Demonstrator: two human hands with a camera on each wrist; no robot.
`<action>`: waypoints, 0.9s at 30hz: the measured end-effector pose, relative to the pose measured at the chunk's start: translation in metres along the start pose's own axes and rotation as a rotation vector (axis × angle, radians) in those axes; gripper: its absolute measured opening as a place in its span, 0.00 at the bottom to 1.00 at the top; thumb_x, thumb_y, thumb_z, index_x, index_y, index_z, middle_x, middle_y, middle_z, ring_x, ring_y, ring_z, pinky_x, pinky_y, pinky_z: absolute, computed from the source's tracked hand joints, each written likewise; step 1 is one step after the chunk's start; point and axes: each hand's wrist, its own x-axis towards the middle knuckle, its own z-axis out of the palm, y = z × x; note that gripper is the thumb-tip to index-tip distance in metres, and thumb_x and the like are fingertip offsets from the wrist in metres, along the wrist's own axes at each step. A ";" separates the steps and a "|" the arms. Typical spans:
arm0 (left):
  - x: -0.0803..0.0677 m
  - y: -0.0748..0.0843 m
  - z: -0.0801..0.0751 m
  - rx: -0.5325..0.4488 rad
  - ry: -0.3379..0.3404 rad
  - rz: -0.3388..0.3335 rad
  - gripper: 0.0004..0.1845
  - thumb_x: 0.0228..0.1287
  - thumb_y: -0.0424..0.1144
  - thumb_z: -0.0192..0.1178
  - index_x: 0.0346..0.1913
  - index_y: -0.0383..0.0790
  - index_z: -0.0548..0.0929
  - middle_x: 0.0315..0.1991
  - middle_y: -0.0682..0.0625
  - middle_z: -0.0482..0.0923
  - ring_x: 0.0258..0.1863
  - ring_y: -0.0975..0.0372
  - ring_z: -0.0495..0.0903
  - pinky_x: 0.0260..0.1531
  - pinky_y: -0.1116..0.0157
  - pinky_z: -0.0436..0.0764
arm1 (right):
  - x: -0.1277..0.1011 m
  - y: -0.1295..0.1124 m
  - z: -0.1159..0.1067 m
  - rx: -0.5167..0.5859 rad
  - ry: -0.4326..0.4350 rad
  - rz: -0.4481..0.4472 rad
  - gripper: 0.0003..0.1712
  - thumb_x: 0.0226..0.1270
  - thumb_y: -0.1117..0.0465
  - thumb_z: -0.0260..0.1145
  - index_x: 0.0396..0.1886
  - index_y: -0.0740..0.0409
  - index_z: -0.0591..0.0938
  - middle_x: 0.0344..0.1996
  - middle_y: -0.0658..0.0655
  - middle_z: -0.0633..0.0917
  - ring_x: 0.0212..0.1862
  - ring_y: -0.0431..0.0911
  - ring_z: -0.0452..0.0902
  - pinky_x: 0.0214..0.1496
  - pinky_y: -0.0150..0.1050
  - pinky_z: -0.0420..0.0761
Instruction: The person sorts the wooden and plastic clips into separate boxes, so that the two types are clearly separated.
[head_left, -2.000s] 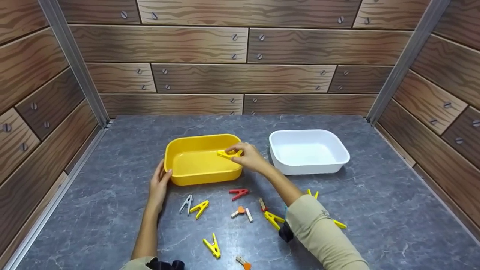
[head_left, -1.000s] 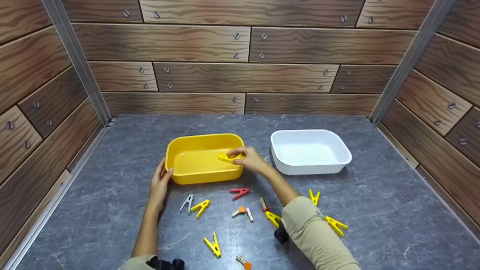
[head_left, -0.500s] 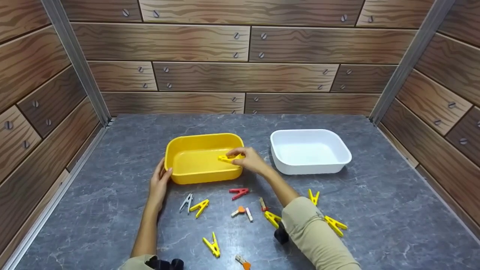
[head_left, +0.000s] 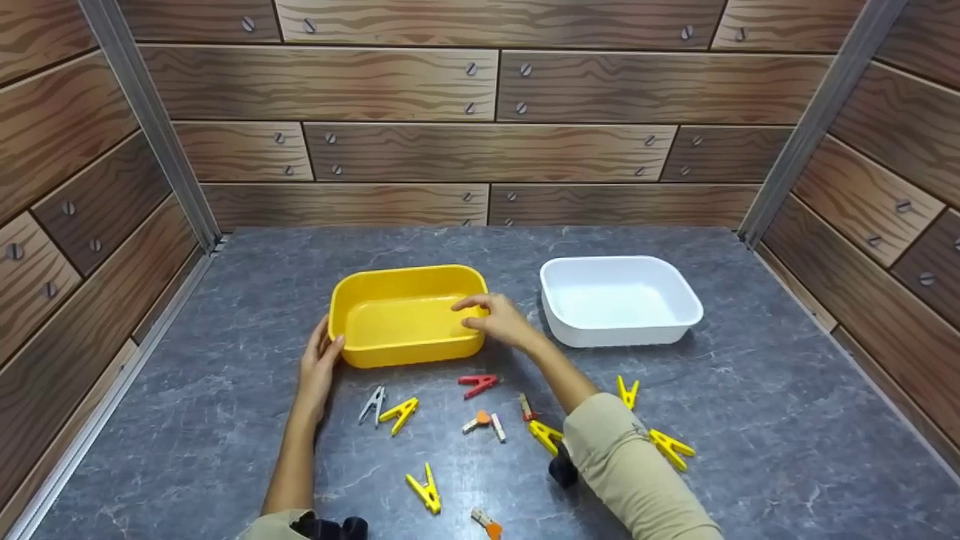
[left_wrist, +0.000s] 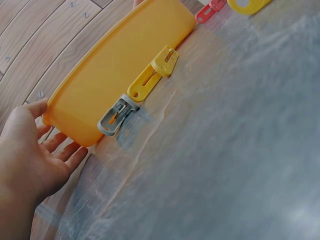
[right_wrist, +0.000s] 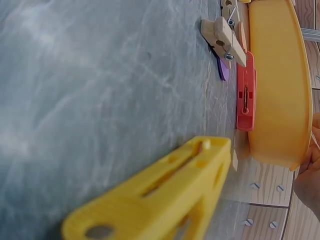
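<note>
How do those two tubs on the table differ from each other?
The yellow tub has both hands at it: the left hand rests on its left end, the right hand at its right rim. The white tub sits untouched to the right. Clothespins lie just in front of the yellow one, fewer near the white. Both look alike in shape and size.

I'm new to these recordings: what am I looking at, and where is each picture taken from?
No machine here: a person works bare-handed, with one camera on the head and one on each wrist. In the head view, the left hand rests on the corner of a yellow tub. The right hand is at its other rim, fingers curled; whether it holds anything cannot be told. A white tub stands beside. Clothespins lie on the grey table: a red one, a grey one, several yellow.
</note>
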 end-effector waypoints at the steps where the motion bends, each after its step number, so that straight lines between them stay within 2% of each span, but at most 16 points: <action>1: 0.000 -0.001 0.000 0.005 0.002 -0.002 0.30 0.70 0.35 0.48 0.70 0.33 0.52 0.69 0.39 0.51 0.66 0.53 0.52 0.63 0.58 0.57 | 0.000 0.000 0.000 -0.002 0.000 0.001 0.13 0.55 0.69 0.65 0.42 0.63 0.83 0.44 0.60 0.81 0.52 0.57 0.71 0.58 0.53 0.65; 7: 0.002 -0.002 0.000 0.001 0.004 0.003 0.29 0.70 0.34 0.48 0.70 0.32 0.52 0.69 0.38 0.51 0.66 0.52 0.52 0.63 0.58 0.57 | 0.000 -0.001 0.000 -0.042 -0.004 -0.001 0.12 0.56 0.69 0.64 0.42 0.62 0.84 0.42 0.57 0.82 0.50 0.52 0.72 0.59 0.48 0.65; 13: 0.003 -0.004 0.002 -0.023 -0.013 0.009 0.29 0.70 0.32 0.46 0.70 0.30 0.51 0.68 0.37 0.51 0.66 0.52 0.54 0.62 0.58 0.59 | -0.002 -0.002 -0.001 -0.103 -0.009 -0.035 0.12 0.55 0.68 0.65 0.41 0.61 0.84 0.40 0.55 0.83 0.48 0.52 0.73 0.57 0.46 0.67; 20: 0.004 -0.005 0.001 -0.023 -0.001 0.012 0.29 0.70 0.32 0.46 0.70 0.30 0.51 0.68 0.37 0.52 0.66 0.52 0.53 0.62 0.58 0.58 | -0.005 -0.004 -0.003 -0.005 0.034 -0.121 0.11 0.57 0.71 0.62 0.41 0.64 0.83 0.39 0.58 0.83 0.46 0.54 0.74 0.49 0.51 0.73; 25: 0.004 -0.004 0.001 -0.016 0.005 0.007 0.29 0.70 0.32 0.47 0.69 0.30 0.52 0.68 0.37 0.52 0.66 0.51 0.53 0.62 0.58 0.59 | -0.017 -0.011 -0.008 0.045 0.080 -0.130 0.11 0.59 0.71 0.62 0.42 0.64 0.83 0.39 0.57 0.83 0.44 0.50 0.75 0.46 0.46 0.75; 27: 0.003 -0.003 0.000 -0.006 0.009 0.001 0.29 0.69 0.33 0.47 0.69 0.30 0.52 0.68 0.37 0.52 0.66 0.51 0.53 0.62 0.58 0.59 | -0.026 -0.019 -0.011 0.076 0.084 -0.138 0.11 0.60 0.72 0.62 0.42 0.66 0.82 0.40 0.59 0.82 0.45 0.52 0.75 0.46 0.46 0.75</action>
